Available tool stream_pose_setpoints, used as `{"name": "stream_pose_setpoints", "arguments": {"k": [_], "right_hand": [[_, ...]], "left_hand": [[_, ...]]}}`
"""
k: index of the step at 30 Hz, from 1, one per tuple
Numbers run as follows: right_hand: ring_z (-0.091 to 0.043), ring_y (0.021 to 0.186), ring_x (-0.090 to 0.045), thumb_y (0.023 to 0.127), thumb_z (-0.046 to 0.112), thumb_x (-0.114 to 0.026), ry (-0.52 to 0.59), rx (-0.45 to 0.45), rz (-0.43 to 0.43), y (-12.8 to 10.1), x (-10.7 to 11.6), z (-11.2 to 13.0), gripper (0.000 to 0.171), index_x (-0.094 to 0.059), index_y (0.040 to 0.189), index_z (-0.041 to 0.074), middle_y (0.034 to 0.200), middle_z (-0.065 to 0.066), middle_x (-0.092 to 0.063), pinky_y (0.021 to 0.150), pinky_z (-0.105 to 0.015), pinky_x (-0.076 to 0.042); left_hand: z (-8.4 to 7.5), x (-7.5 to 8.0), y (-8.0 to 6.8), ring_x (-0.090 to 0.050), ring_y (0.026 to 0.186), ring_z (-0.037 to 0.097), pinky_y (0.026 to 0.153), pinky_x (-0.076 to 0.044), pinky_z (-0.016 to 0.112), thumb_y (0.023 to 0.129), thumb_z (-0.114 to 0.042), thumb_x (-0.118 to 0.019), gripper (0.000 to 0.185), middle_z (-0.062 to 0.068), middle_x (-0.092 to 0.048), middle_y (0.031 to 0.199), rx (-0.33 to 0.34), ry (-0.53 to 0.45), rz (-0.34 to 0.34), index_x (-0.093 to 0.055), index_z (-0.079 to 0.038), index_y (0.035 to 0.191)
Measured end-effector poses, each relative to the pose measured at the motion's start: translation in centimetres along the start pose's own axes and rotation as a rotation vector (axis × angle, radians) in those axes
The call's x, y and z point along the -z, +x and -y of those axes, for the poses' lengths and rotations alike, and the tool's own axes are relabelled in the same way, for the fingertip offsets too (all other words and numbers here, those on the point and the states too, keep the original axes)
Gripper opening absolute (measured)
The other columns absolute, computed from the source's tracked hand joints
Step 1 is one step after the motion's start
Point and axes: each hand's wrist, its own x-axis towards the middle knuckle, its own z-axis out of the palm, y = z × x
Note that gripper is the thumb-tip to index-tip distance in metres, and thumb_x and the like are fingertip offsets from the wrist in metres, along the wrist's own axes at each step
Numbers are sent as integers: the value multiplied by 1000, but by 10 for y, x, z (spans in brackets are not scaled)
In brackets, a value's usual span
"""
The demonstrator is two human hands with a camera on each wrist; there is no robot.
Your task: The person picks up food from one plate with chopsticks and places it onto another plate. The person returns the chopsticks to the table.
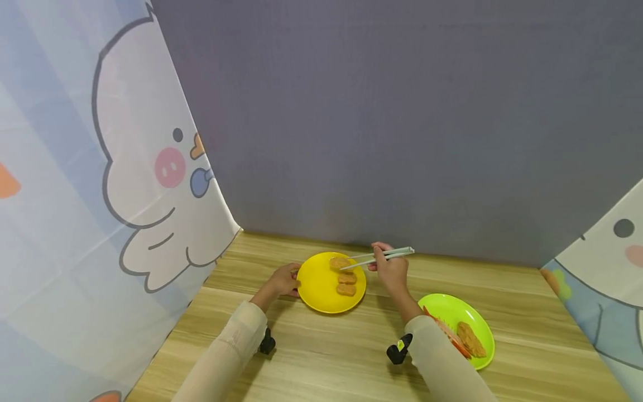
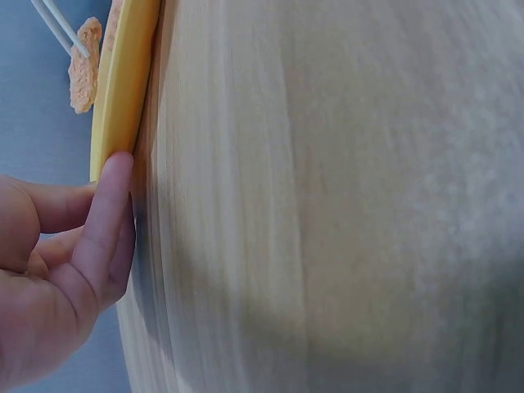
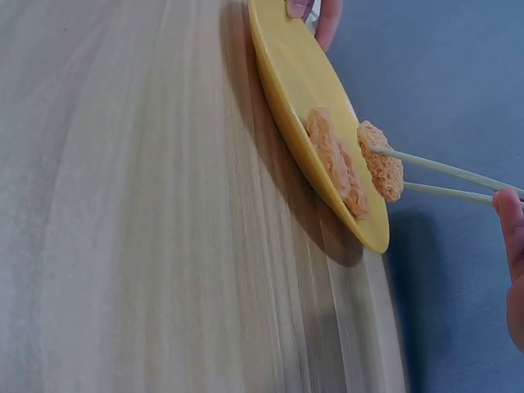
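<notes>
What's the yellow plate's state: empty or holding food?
Holding food: two nugget-shaped pieces lie on the yellow plate, and the chopsticks hold a third piece over it.

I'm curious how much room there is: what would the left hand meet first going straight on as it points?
The yellow plate: the left hand holds its rim, so it would probably push that at once.
</notes>
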Motion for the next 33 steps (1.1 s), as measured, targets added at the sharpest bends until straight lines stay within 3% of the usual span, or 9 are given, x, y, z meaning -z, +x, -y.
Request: {"name": "stream_pose_setpoints", "arguments": {"k": [4, 6, 12, 16, 25, 30, 33], "right_hand": [[-7, 54, -69, 101, 13, -62, -27, 15, 0, 0, -3, -5, 26, -72, 113, -8, 88, -32, -68, 50, -25, -61], [-10, 54, -70, 100, 13, -63, -34, 20, -2, 0, -4, -7, 26, -73, 112, -7, 90, -33, -68, 51, -28, -62], [-4, 54, -69, 100, 12, -65, 9, 24, -27, -2, -6, -10, 23, -75, 109, -6, 79, -15, -69, 50, -25, -61], [-1, 54, -68, 100, 13, -65, -2, 32, -17, -2, -6, -8, 24, -74, 110, -6, 80, -18, -70, 49, -23, -60], [-26, 65, -75, 101, 11, -62, -38, -49, 35, 1, 1, -2, 26, -72, 115, -7, 81, -11, -71, 59, -44, -64], [-15, 63, -74, 101, 16, -63, -25, -58, 37, 1, 17, 4, 29, -71, 118, -7, 81, -3, -71, 55, -29, -64], [-10, 61, -73, 101, 18, -63, -28, -35, 40, 1, 30, 7, 30, -71, 118, -6, 80, 1, -70, 55, -28, -63]], "left_hand": [[0, 1, -1, -70, 82, 21, 66, -66, 32, 93, 8, -60, 56, 16, -62, 104, -12, -7, 3, -49, -1, 147], [-1, 1, -1, -70, 80, 20, 64, -66, 31, 92, 9, -59, 55, 14, -60, 99, -26, 0, 7, -48, 2, 146], [0, -1, -1, -68, 79, 19, 66, -66, 32, 92, 8, -60, 55, 10, -55, 95, -8, -30, 5, -51, -1, 146], [2, 0, 2, -68, 79, 19, 65, -66, 33, 92, 9, -61, 55, 11, -56, 96, -6, -28, -3, -50, -1, 146], [-2, -1, 1, -66, 74, 19, 63, -66, 33, 92, 11, -60, 56, 10, -54, 93, -6, -34, -7, -49, 1, 146], [-3, -2, 0, -67, 75, 20, 64, -66, 33, 92, 11, -59, 56, 11, -54, 95, -6, -39, -1, -49, 1, 146], [-2, -3, 0, -67, 75, 20, 64, -66, 33, 92, 11, -59, 56, 12, -54, 96, -4, -39, -2, -49, 1, 146]]}}
